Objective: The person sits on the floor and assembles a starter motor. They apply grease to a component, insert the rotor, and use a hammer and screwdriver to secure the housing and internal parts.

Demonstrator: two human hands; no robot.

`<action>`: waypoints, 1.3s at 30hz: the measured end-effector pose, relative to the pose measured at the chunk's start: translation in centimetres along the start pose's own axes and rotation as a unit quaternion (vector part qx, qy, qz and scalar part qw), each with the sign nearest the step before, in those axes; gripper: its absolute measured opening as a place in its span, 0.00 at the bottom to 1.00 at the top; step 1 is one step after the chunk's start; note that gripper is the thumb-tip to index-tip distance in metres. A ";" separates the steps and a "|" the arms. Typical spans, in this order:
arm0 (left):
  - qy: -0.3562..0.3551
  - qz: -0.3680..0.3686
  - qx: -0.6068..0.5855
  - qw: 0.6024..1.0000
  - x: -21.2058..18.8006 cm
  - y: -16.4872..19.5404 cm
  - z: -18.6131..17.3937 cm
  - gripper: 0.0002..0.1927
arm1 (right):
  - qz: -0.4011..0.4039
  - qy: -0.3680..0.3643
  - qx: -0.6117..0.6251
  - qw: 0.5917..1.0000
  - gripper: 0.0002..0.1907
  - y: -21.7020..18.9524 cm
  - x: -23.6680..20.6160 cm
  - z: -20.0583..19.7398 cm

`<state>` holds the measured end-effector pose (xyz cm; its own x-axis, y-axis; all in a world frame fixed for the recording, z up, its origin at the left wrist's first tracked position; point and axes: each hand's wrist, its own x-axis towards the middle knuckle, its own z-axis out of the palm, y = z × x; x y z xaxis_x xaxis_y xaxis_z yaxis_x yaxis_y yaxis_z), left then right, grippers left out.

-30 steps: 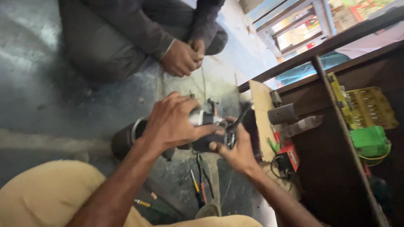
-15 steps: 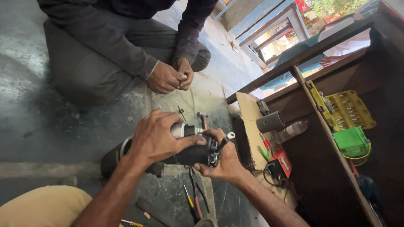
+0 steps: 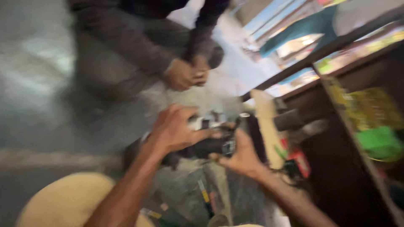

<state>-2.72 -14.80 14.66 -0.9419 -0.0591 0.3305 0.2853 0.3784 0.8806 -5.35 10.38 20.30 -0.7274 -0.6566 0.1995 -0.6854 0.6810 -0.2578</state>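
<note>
Grey concrete floor (image 3: 50, 80) fills the background, smeared by motion blur, and against the earlier views our whole view has swung: the scene now sits lower and to the right, while our grip on the part looks unchanged. That suggests our head moved and the work did not; the part is no further turned or opened than it was half a second ago, as far as the blur lets us judge.

Going left to right, at 7 o'clock we see our knee in tan cloth (image 3: 59, 201), soft and rounded. Our left hand (image 3: 174, 130) lies over the top of the dark motor-like part (image 3: 202, 145), fingers curled and clamped on it. The part is near centre, held just above the floor; it looks cylindrical, dull black metal with a paler silvery end. Our right hand (image 3: 237, 155) closes on its right end from below. Under the hands, at 6 o'clock, thin screwdrivers (image 3: 205, 195) with yellow-banded handles lie on the floor.

At 12 o'clock a seated person's hands (image 3: 185, 73) are clasped together, sleeves dark. At 3 o'clock stands a dark wooden shelf (image 3: 336, 168), with a pale board (image 3: 266, 126) leaning beside it and a green plastic thing (image 3: 381, 143) inside, too blurred to tell.
</note>
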 end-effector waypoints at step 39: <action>0.050 0.087 -0.085 0.991 0.5 -7.1 0.2 0.32 | 0.335 0.176 0.426 0.822 0.38 2.7 -7.7 5.8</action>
<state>-5.29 -17.33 8.50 -0.8556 -0.1019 0.5074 0.4759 0.2308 0.8487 -1.41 15.45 12.55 -0.9994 0.0104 -0.0342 0.0357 0.2791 -0.9596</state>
